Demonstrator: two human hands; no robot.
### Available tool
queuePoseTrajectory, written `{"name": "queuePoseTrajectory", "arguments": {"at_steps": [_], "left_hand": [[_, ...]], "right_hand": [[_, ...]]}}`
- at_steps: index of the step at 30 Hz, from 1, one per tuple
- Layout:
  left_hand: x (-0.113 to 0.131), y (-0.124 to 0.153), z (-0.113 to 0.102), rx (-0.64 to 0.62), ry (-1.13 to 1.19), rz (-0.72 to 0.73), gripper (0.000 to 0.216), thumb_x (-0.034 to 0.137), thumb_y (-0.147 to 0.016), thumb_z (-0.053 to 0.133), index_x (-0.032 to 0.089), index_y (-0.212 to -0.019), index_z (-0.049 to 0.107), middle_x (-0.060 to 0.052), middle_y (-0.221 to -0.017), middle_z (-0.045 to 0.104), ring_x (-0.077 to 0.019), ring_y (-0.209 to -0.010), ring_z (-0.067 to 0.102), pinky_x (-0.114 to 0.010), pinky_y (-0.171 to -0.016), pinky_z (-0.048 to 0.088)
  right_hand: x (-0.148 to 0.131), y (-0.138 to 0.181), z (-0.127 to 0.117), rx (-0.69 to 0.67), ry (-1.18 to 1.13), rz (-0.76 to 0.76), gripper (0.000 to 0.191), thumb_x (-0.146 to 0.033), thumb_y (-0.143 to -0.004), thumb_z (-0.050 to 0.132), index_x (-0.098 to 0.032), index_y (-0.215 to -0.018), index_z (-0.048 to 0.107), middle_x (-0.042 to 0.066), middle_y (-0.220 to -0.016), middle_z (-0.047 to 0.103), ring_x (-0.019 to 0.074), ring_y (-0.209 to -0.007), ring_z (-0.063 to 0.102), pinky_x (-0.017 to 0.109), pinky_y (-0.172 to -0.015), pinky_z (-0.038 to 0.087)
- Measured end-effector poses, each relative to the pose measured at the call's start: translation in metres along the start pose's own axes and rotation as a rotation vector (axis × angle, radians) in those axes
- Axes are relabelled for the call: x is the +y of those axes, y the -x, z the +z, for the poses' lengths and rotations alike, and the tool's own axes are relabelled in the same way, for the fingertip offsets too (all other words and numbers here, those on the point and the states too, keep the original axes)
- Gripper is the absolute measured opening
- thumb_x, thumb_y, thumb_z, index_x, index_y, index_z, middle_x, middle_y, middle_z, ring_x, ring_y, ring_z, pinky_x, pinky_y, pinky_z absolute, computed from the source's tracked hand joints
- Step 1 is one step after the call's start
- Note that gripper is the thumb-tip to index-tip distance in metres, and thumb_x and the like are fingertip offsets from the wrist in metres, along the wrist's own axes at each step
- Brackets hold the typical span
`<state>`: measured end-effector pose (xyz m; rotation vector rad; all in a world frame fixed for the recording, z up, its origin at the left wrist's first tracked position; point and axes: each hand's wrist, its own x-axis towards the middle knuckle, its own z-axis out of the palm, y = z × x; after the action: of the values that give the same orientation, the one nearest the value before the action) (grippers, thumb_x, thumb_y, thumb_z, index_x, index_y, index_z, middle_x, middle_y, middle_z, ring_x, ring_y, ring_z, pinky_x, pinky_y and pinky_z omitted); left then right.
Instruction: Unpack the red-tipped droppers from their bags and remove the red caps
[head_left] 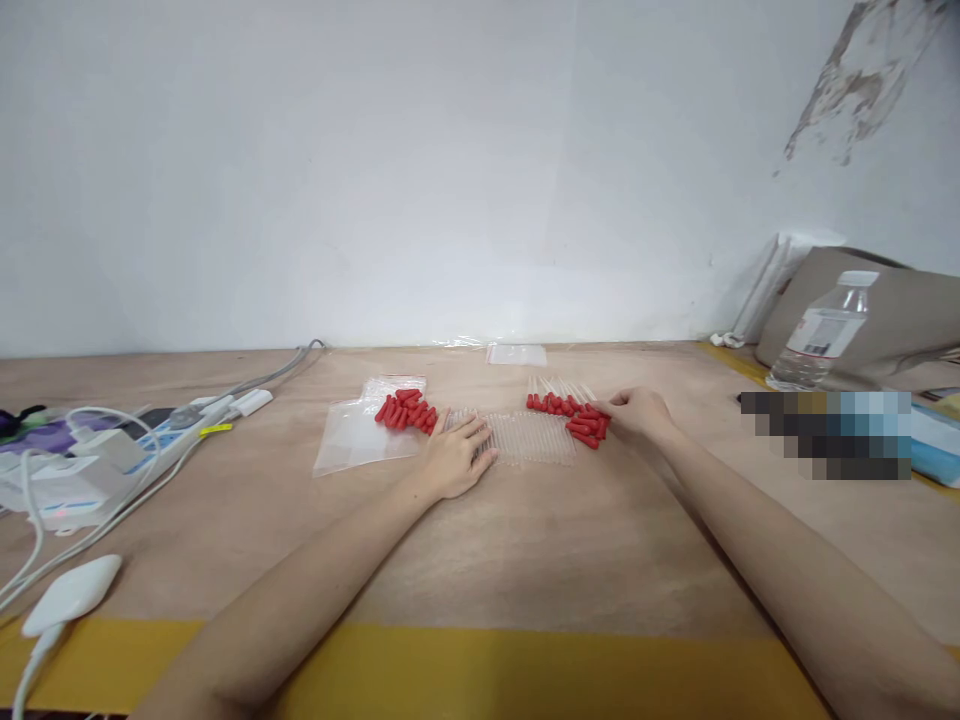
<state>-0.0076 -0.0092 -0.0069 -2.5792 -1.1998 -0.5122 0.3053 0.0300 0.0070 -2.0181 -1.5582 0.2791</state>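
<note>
A row of clear thin tubes, looking like glass dropper pipettes, lies side by side on the table. My left hand rests flat over the left end of that row, fingers stretched out and slightly apart. One heap of red rubber bulbs lies just left of it on clear plastic bags. To the right is a second group of red rubber bulbs; some of these sit on the ends of tubes pointing to the wall. My right hand is at this group's right edge, its fingertips pinched on a red bulb.
Flat plastic bags lie at left, and another small bag by the wall. A power strip with chargers and cables spreads along the left side. A water bottle and a grey bag stand at right.
</note>
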Motion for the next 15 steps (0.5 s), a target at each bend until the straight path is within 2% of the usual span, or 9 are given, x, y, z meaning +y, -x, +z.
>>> {"name": "queuePoseTrajectory", "arguments": {"at_steps": [7,12,15], "left_hand": [[0.002,0.0,-0.003,0.012,-0.005,-0.027,0.042,0.041,-0.089,0.031,0.02,-0.121,0.047,-0.007,-0.125,0.05,-0.0225,-0.122,0.038,-0.051,-0.105,0.014],[0.004,0.002,-0.003,0.09,-0.029,-0.029,0.042,0.04,-0.089,0.031,0.021,-0.123,0.045,-0.007,-0.127,0.048,-0.0232,-0.122,0.036,-0.05,-0.105,0.015],[0.003,0.001,-0.002,0.169,-0.053,-0.035,0.047,0.04,-0.088,0.034,0.018,-0.129,0.037,-0.009,-0.131,0.042,-0.0237,-0.125,0.032,-0.049,-0.105,0.015]], "right_hand": [[-0.007,-0.002,0.004,0.027,-0.043,0.052,0.017,-0.033,-0.058,0.061,-0.016,-0.055,0.065,0.004,-0.054,0.06,0.0159,-0.057,0.055,0.023,-0.048,0.034],[-0.008,-0.005,0.002,0.066,-0.127,0.073,0.028,-0.041,-0.063,0.057,-0.015,-0.064,0.068,0.005,-0.057,0.062,0.0169,-0.058,0.057,0.023,-0.048,0.036],[-0.022,0.002,0.003,0.065,-0.215,0.017,0.036,-0.049,-0.068,0.052,-0.017,-0.072,0.067,0.003,-0.062,0.064,0.0148,-0.059,0.058,0.022,-0.05,0.039]]}}
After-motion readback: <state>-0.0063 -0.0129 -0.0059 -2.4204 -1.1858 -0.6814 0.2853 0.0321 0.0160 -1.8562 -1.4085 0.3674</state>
